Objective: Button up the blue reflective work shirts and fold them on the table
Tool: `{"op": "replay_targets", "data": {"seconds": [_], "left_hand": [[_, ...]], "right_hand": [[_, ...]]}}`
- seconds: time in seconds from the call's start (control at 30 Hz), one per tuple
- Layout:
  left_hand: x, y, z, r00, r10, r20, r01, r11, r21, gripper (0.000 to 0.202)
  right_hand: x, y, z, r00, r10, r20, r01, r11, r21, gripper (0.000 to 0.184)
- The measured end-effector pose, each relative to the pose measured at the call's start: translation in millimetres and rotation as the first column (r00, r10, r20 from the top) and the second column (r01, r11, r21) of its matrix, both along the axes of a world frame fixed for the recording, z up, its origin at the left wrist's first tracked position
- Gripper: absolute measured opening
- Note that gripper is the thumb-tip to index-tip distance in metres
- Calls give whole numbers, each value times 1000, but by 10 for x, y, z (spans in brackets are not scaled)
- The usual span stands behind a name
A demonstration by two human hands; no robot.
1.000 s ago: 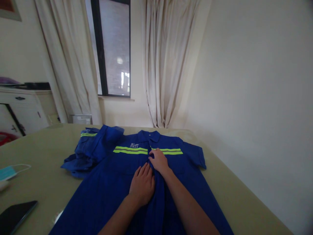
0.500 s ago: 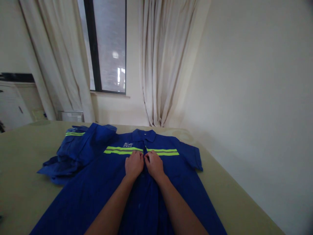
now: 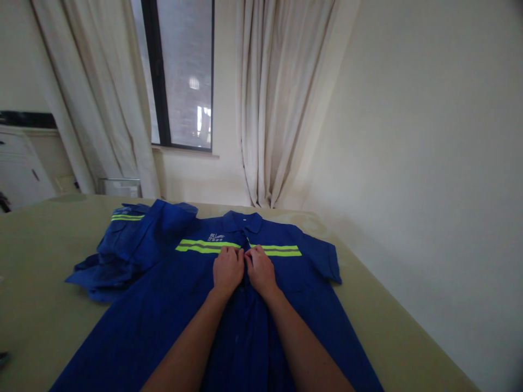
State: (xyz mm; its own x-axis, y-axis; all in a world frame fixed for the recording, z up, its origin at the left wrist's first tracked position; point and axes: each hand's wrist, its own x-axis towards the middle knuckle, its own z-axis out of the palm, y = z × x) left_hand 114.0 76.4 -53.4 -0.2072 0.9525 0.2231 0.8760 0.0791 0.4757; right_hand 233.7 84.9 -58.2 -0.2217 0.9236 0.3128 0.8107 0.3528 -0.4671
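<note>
A blue short-sleeved work shirt [image 3: 163, 321] lies spread face up, its collar at the far end. Yellow-green reflective stripes run across its chest, with pale lettering above the left one. My left hand [image 3: 229, 268] is closed on the front edge at the stripe. Beside it, my right hand [image 3: 260, 269] pinches the other edge of the same front opening. The fingertips of both hands nearly meet there. Whether a button sits between them is hidden by the fingers.
A second blue garment [image 3: 139, 239] with a reflective stripe lies bunched on the left of the greenish table [image 3: 32, 272]. A white wall [image 3: 429, 190] borders the table on the right. Curtains [image 3: 281, 98] and a window [image 3: 186, 76] stand behind. A small dark object [image 3: 3, 359] sits at the left edge.
The view has shifted slightly, so the scene sits a little higher and to the right. Both hands stay closed at the shirt's front opening, with only small finger movement.
</note>
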Motion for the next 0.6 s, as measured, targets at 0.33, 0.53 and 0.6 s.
{"op": "replay_targets", "data": {"seconds": [0.33,0.53,0.6], "left_hand": [[-75,47,-5,996,-34,83,38,998,-49,32],[-90,52,-11,990,-99,104,106,992,-64,32],[-79,28,-2,988,-131,83,136,988,-66,33]], "right_hand": [[-4,-6,12,998,55,-42,-54,998,19,19],[24,37,-2,981,-38,-191,44,999,28,10],[57,63,-15,965,-86,-248,92,996,13,12]]}}
